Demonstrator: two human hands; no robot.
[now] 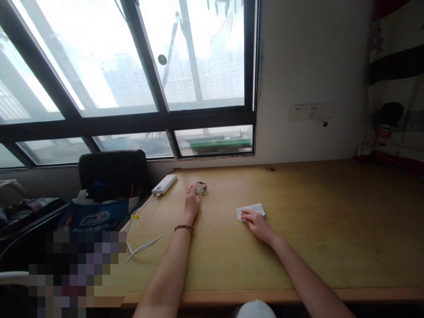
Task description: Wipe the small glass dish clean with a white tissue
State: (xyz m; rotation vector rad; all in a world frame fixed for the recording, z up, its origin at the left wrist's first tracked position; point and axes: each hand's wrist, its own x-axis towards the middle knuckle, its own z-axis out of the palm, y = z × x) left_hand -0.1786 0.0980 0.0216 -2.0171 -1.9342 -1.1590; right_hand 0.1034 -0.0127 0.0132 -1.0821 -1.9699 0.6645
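Observation:
On the left part of the desk, my left hand [192,201] holds a small silvery loop-shaped item [202,189] at its left side. It looks like a metal bracelet or watch band, too small to tell which. A folded white tissue or thin cloth [255,208] lies flat to the right, nearer to me. My right hand [259,225] rests on its lower edge, with the fingers closed over it. A dark braided band circles my left wrist.
A white power bank [164,184] with a white cable [145,248] lies along the left edge of the wooden desk [331,229]. Beyond that edge stand a black chair [112,170] and a blue bag [99,215]. Windows and a wall with sockets [306,111] border the back.

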